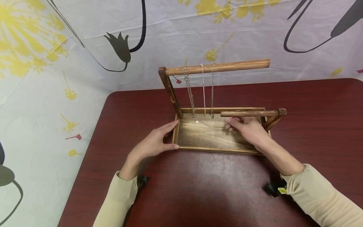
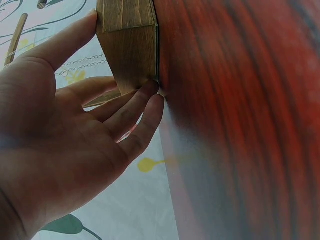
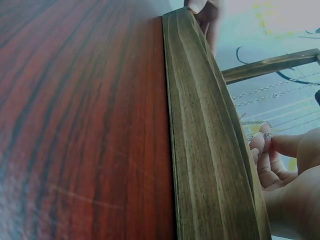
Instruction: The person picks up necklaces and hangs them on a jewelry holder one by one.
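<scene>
A wooden jewelry stand (image 1: pixel 201 135) with a shallow tray base and two raised bars sits on the table. My left hand (image 1: pixel 153 142) rests against the tray's left end, its thumb at the front corner and its fingers extended along the side. Over the tray, beneath the lower bar (image 1: pixel 249 113), my right hand (image 1: pixel 252 130) pinches a thin silver necklace (image 3: pixel 257 123) between thumb and fingertips. From there a fine chain runs left towards a small round pendant (image 1: pixel 197 121); whether it joins the leftmost hanging necklace (image 1: pixel 189 90) I cannot tell.
Two more necklaces, a slim one (image 1: pixel 204 91) and a silver one (image 1: pixel 212 91), hang from the tall upper bar (image 1: pixel 235 66). The dark red table (image 1: pixel 136 107) meets a patterned cloth (image 1: pixel 170 37) behind and at left. The upper bar's right end is free.
</scene>
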`<state>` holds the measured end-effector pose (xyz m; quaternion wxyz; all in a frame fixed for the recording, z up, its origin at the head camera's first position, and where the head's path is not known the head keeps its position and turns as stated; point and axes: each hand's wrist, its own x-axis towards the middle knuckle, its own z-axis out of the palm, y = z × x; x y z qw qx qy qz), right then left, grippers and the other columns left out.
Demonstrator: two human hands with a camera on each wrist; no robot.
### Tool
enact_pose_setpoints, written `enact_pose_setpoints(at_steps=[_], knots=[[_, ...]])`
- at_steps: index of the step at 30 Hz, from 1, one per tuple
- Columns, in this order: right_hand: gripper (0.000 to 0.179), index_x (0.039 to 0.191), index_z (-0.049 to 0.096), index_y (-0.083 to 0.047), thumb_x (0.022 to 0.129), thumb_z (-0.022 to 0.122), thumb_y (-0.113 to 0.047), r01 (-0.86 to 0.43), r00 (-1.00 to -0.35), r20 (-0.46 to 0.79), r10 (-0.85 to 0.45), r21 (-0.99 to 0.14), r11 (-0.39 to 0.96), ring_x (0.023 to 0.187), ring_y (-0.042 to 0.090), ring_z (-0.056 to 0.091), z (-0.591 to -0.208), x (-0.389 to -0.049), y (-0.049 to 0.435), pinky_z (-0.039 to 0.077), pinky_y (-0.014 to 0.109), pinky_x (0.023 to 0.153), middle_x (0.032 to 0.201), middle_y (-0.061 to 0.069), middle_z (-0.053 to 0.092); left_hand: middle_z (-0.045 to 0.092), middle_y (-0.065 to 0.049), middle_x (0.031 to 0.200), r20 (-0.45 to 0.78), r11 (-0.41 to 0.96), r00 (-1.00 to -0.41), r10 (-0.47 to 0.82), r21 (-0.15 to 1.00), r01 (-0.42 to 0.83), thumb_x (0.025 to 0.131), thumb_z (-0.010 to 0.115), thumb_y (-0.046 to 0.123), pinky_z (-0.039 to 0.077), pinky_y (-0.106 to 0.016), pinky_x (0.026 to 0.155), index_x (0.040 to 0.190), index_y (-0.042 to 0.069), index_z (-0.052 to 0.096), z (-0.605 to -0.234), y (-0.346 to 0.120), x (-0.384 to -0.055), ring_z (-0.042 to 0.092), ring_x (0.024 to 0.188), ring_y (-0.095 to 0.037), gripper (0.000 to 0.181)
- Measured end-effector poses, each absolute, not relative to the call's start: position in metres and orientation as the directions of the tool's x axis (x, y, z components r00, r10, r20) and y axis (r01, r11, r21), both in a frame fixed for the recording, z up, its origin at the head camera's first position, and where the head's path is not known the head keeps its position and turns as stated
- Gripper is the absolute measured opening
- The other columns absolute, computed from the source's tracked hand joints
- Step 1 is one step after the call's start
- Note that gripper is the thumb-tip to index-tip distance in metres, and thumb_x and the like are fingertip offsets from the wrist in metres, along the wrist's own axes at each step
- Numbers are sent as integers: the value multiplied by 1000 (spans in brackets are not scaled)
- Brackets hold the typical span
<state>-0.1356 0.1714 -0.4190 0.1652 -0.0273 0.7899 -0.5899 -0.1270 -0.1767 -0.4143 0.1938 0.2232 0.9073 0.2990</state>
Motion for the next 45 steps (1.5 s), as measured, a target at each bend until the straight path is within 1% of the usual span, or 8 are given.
enact_pose_setpoints(at_steps=[6, 9, 15, 19, 24, 31, 38, 45], knots=[[34, 116, 55, 11, 104, 53, -20, 208, -921, -246, -301, -966, 152, 78, 11, 65, -416, -134, 171, 56, 28, 71, 90, 9, 66, 28, 1, 161, -219, 721, -825, 521, 630, 289, 88, 77, 35, 30, -42, 116, 159, 20, 26, -413, -176, -128, 29, 146, -18, 89], [33, 116, 53, 12, 104, 54, -18, 228, -914, -248, -321, -969, 100, 79, 11, 65, -414, -133, 172, 57, 28, 73, 90, 8, 65, 29, 0, 161, -219, 722, -825, 520, 629, 288, 88, 78, 35, 30, -42, 116, 159, 20, 26, -413, -175, -128, 29, 146, -18, 89], [36, 117, 53, 14, 99, 62, -16, 243, -912, -246, -327, -969, 52, 81, 11, 65, -412, -131, 171, 57, 29, 78, 95, 12, 67, 29, 0, 161, -216, 722, -826, 520, 627, 291, 87, 78, 35, 29, -42, 116, 159, 19, 26, -413, -175, -129, 29, 146, -18, 89], [34, 118, 53, 14, 98, 63, -12, 227, -913, -237, -332, -971, 68, 81, 11, 65, -408, -129, 171, 56, 28, 75, 95, 9, 69, 30, -1, 161, -213, 721, -827, 520, 628, 292, 87, 78, 35, 30, -42, 116, 159, 20, 26, -413, -175, -128, 30, 145, -19, 90], [35, 116, 58, 12, 99, 64, -19, 188, -919, -218, -330, -975, 120, 81, 12, 66, -404, -125, 172, 56, 29, 73, 94, 7, 73, 29, 1, 161, -217, 723, -827, 518, 628, 287, 87, 78, 35, 30, -42, 116, 159, 20, 26, -414, -176, -127, 29, 146, -18, 90], [35, 116, 63, 3, 98, 65, -27, 169, -923, -231, -308, -962, 212, 90, 11, 67, -397, -120, 172, 54, 28, 79, 95, 1, 75, 29, 1, 161, -209, 717, -826, 523, 631, 295, 87, 78, 35, 30, -41, 116, 159, 20, 26, -414, -176, -127, 29, 146, -17, 90], [37, 118, 63, 2, 98, 65, -29, 140, -920, -220, -325, -957, 254, 100, 13, 69, -388, -114, 173, 49, 18, 89, 99, 9, 75, 28, 2, 161, -214, 722, -828, 518, 629, 290, 87, 78, 35, 29, -42, 116, 159, 20, 26, -415, -177, -126, 29, 146, -17, 89], [30, 115, 66, 0, 99, 63, -25, 56, -932, -166, -323, -944, 324, 98, 17, 68, -381, -107, 174, 49, 21, 82, 98, 10, 75, 28, 2, 161, -211, 720, -828, 519, 630, 291, 87, 78, 35, 29, -41, 116, 159, 20, 26, -415, -177, -126, 29, 146, -16, 90]])
